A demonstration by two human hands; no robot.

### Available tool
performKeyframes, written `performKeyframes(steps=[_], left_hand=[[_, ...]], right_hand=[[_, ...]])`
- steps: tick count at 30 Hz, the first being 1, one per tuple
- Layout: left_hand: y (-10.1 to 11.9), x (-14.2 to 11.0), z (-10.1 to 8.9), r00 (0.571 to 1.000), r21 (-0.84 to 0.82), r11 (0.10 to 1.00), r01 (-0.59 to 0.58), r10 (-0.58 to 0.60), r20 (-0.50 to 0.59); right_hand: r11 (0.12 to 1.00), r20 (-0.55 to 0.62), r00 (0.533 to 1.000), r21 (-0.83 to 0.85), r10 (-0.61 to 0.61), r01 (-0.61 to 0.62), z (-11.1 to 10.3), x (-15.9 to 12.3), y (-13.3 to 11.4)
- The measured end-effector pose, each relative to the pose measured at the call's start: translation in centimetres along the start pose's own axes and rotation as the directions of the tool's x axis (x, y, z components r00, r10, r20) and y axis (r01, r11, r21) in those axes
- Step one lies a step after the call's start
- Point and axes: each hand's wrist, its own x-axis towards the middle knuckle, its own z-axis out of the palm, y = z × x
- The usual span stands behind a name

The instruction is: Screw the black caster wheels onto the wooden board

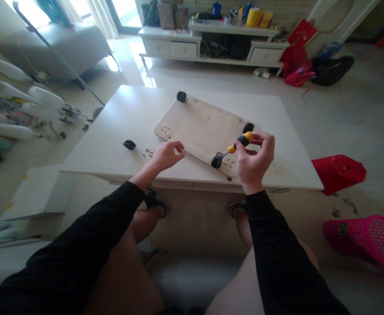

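My right hand (254,159) grips a yellow-and-black screwdriver (243,140). The shaft slants down to a black caster wheel (217,160) near the front corner of a pale wooden board (201,127). Above the board's front edge hovers my left hand (168,155), its fingers loosely bent, with nothing visible in them. More black casters sit at the board's back left corner (181,96) and right corner (248,127). The left corner shows bare screw holes (165,129). A loose caster (129,144) lies on the table, with several small screws (148,152) beside my left hand.
The white table (113,127) bears the board. A red bucket-like object (339,173) and a pink mesh basket (365,238) are on the floor at right. Across the room stands a white cabinet (169,47). My legs are under the table's front edge.
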Motion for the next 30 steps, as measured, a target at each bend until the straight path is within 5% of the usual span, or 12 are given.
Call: performKeyframes(steps=[4,10,30], left_hand=[[3.4,-0.4,1.9,0.995,-0.007,0.996,-0.089,0.089,0.054],[5.1,-0.4,3.1,0.989,0.033,0.992,-0.125,0.122,0.090],[4.8,-0.7,3.7,0.985,0.088,0.986,-0.138,0.128,0.117]], right_hand=[[1.000,-0.019,1.000,0.023,-0.011,0.011,-0.4,0.1,0.1],[1.000,0.034,0.999,0.024,-0.008,0.007,-1.0,0.1,-0.1],[0.999,-0.032,0.998,0.014,-0.049,0.049,-1.6,0.3,-0.1]])
